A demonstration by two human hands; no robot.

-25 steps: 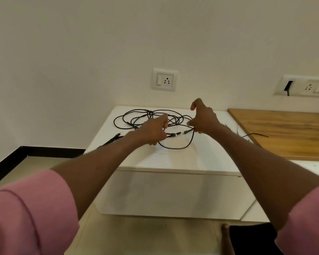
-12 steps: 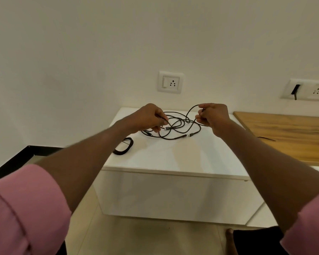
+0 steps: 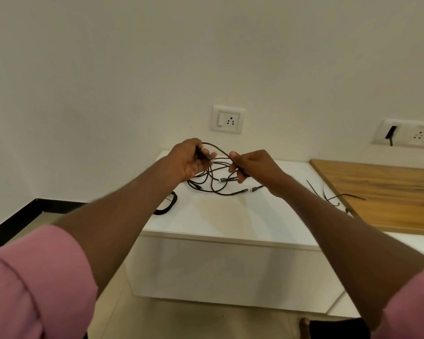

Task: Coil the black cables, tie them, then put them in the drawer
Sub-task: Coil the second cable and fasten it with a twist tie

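A thin black cable (image 3: 212, 184) hangs in loose loops between my two hands above the white cabinet (image 3: 230, 216). My left hand (image 3: 190, 160) is closed around one end of it, raised over the cabinet's back left. My right hand (image 3: 252, 166) pinches the same cable a short way to the right. The lower loops and plug ends rest on the cabinet top under my hands. A second, coiled black cable (image 3: 167, 204) lies at the cabinet's left edge, partly hidden by my left forearm. Thin black ties (image 3: 328, 195) lie at the right, beside the wooden top.
A wooden desktop (image 3: 382, 192) adjoins the cabinet on the right. Two wall sockets, one (image 3: 228, 119) above the cabinet and one (image 3: 411, 135) at the far right, sit on the plain wall. The cabinet's white front (image 3: 230, 272) faces me. Tiled floor lies below.
Both hands have lifted the cable off the cabinet top and moved closer together, gathering its spread loops into a tighter bunch. The coiled cable at the left edge has come into sight.
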